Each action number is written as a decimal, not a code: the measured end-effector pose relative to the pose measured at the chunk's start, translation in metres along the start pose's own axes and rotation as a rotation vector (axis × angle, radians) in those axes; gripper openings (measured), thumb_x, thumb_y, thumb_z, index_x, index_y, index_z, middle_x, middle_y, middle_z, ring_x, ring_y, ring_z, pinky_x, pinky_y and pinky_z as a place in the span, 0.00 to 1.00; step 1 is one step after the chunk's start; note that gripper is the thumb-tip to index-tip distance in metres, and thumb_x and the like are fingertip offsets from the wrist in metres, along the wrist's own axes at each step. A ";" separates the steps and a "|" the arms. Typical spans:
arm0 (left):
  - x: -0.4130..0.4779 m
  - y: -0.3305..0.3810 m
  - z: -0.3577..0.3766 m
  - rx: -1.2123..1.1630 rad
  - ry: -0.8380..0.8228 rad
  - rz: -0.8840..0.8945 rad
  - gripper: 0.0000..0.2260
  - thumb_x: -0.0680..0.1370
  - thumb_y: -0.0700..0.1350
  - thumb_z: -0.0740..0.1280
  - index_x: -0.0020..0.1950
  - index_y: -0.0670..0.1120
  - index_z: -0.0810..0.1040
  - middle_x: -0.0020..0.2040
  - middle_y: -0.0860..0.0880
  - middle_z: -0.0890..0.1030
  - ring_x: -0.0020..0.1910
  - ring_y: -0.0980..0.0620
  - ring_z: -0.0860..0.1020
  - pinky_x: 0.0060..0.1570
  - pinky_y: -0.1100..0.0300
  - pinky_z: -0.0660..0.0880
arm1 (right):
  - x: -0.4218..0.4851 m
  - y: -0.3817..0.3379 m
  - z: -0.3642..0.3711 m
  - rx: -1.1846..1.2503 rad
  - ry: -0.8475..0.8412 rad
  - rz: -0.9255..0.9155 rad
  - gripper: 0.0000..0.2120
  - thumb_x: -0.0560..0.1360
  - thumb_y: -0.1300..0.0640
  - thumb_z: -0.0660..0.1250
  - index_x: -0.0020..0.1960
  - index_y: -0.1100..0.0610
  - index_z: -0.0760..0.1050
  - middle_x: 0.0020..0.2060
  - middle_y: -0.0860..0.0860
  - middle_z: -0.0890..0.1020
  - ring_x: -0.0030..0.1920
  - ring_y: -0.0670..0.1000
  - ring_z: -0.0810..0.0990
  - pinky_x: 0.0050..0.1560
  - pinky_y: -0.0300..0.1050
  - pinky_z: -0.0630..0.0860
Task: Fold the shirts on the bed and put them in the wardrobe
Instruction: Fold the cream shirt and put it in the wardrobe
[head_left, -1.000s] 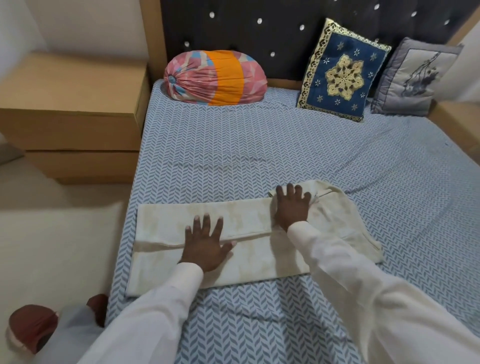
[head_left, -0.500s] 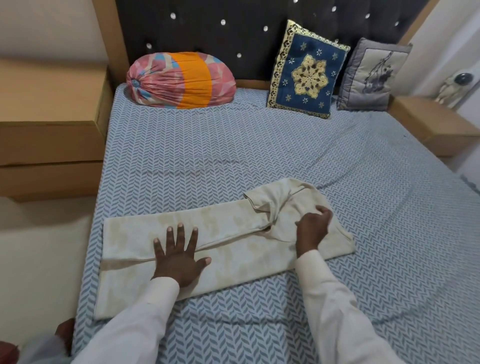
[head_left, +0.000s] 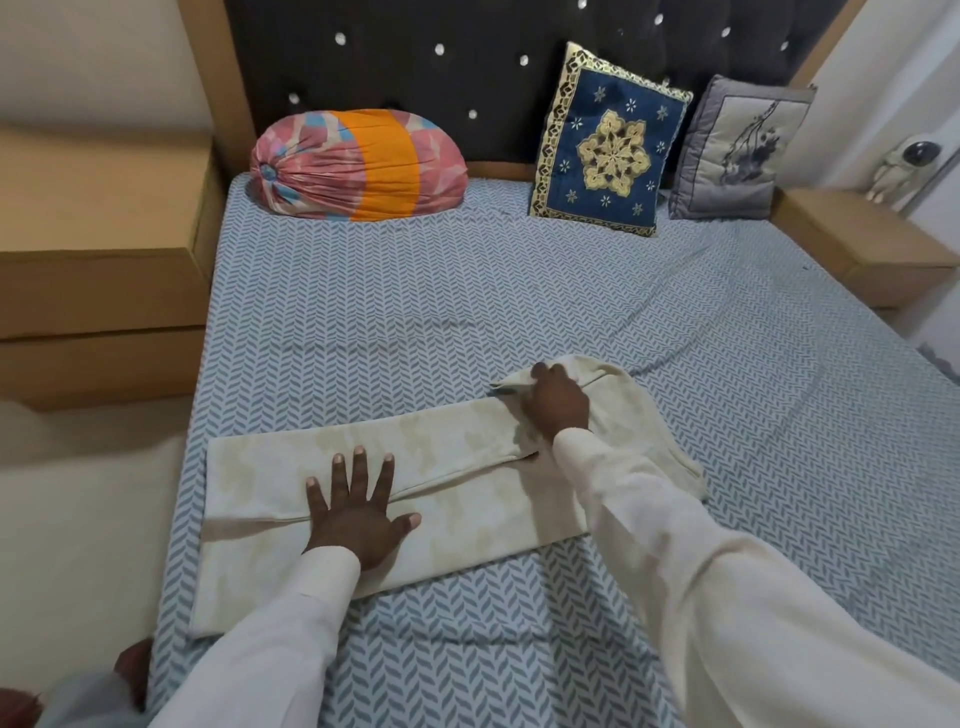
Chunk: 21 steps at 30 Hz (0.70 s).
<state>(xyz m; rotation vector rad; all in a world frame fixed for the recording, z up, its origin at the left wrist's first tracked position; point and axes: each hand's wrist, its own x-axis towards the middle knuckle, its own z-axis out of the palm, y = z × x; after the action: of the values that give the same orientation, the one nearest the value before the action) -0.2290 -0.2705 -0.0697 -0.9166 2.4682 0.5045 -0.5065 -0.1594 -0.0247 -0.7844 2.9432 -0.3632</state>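
A cream shirt (head_left: 457, 493) lies on the bed (head_left: 467, 312), close to the front edge and nearer the left side. It is folded into a long strip, and its left end reaches almost to the left edge of the bed. The person's left hand (head_left: 358, 512) lies flat on the middle of the strip. Its fingers are straight and spread wide, and they press the cloth down. The right hand (head_left: 558, 402) is on the rounder right end of the shirt, a little farther from the front edge. Its fingers are bent and curl over a fold of the cloth, holding it. Both arms wear long pale sleeves. At the far edge of the bed, by the dark headboard (head_left: 467, 78), a pink and orange round pillow (head_left: 358, 163) sits near the left corner. A blue cushion (head_left: 608, 140) and a grey cushion (head_left: 737, 150) lean up toward the right corner. A wooden side table (head_left: 104, 234) stands by the left edge of the bed.
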 end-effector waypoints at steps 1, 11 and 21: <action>0.000 0.000 0.000 0.003 0.007 0.001 0.39 0.77 0.71 0.47 0.75 0.54 0.27 0.74 0.48 0.24 0.73 0.43 0.26 0.69 0.36 0.29 | -0.004 0.008 -0.009 0.293 0.118 0.119 0.13 0.75 0.53 0.62 0.57 0.55 0.75 0.57 0.58 0.77 0.55 0.61 0.78 0.57 0.53 0.73; -0.010 -0.022 0.012 0.100 0.471 0.186 0.20 0.75 0.50 0.57 0.61 0.44 0.78 0.61 0.39 0.78 0.61 0.37 0.76 0.62 0.29 0.61 | -0.090 0.087 0.012 1.329 0.589 0.929 0.23 0.68 0.52 0.70 0.59 0.57 0.68 0.55 0.53 0.74 0.51 0.55 0.75 0.54 0.49 0.74; -0.012 -0.058 -0.011 -0.092 0.646 0.361 0.11 0.75 0.50 0.57 0.46 0.47 0.77 0.47 0.49 0.78 0.48 0.42 0.79 0.49 0.45 0.72 | -0.017 0.118 -0.024 0.508 0.084 0.598 0.30 0.73 0.38 0.68 0.65 0.59 0.75 0.63 0.61 0.78 0.64 0.62 0.75 0.64 0.54 0.71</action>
<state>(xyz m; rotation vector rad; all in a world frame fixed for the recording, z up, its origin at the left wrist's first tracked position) -0.1849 -0.3107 -0.0643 -0.7486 3.2554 0.4965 -0.5517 -0.0468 -0.0302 0.1711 2.7665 -1.0278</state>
